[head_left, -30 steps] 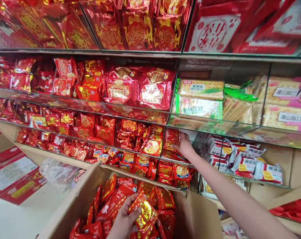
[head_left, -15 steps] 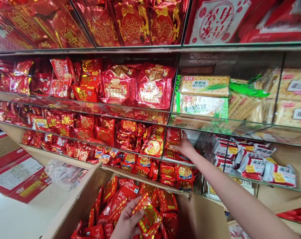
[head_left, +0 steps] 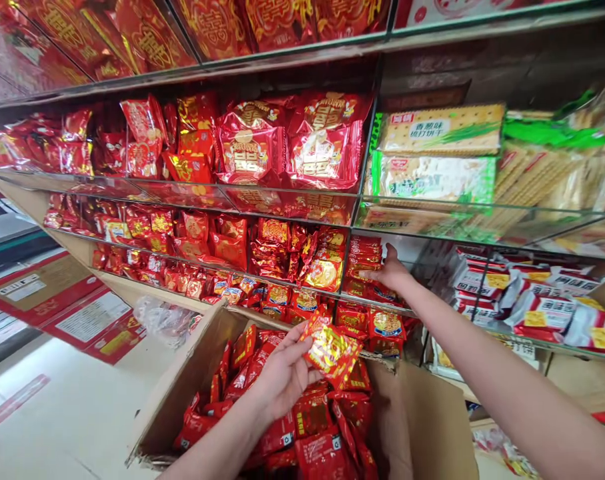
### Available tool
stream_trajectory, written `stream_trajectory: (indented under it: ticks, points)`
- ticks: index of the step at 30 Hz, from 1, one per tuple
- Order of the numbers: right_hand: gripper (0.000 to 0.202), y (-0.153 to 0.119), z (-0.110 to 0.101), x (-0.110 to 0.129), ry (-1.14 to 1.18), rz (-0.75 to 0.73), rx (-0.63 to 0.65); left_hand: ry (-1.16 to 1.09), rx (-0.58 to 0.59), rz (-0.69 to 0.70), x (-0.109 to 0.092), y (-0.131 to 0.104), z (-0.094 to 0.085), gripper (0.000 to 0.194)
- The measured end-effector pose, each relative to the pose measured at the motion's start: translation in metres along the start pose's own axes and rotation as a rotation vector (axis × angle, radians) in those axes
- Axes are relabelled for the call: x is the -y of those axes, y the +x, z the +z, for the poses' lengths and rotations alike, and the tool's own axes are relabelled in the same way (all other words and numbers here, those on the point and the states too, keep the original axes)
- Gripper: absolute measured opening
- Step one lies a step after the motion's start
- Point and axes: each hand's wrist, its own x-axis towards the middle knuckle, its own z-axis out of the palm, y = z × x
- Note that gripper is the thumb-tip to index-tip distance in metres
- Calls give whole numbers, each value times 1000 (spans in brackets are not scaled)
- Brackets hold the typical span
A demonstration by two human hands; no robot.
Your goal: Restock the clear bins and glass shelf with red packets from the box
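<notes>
My left hand [head_left: 287, 373] pinches a shiny red packet with gold print [head_left: 330, 350] between thumb and fingers, above an open cardboard box [head_left: 147, 407]. Many similar red packets [head_left: 317, 457] fill that box, some lying behind my wrist. Inside a lower shelf compartment, my right hand [head_left: 396, 275] rests against the right side of a stack of small red packets [head_left: 365, 253]. Its visible fingers are spread apart, with one reaching along the front of the stack. Part of that hand's grip side is hidden.
Glass dividers and shelf edges [head_left: 302, 215] frame the compartments. Green-and-clear cracker packs [head_left: 437, 173] lie above my right arm, white-and-red snack packs [head_left: 542, 310] to its right. A clear plastic bag [head_left: 165, 320] and red cartons [head_left: 90, 320] sit at the left.
My left hand has risen out of the box toward the shelf with the red packet. My right hand stays at the stack, its fingers looking more spread. The view has shifted.
</notes>
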Motion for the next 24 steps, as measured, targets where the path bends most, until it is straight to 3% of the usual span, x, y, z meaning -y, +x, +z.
stream_trajectory:
  ticks: [5, 8, 10, 14, 16, 20, 24]
  points:
    - [98, 1, -2, -3, -28, 51, -50, 50, 97, 124, -11, 17, 24, 26]
    - [88, 2, -2, -5, -20, 70, -73, 244, 138, 267, -19, 31, 41, 51]
    - [80, 4, -2, -6, -11, 84, -82, 442, 153, 418, -21, 42, 50, 62]
    - [44, 8, -2, -8, 41, 120, -25, 1079, 142, 732, -20, 68, 72, 32]
    - [27, 11, -2, -9, 93, 149, 31, 1424, 72, 808, -20, 81, 88, 29]
    - [24, 10, -2, -9, 225, 203, 133, 1685, -50, 759, -26, 104, 121, 31]
    - [25, 6, -5, -7, 348, 207, 159, 1788, -98, 606, -28, 119, 135, 30]
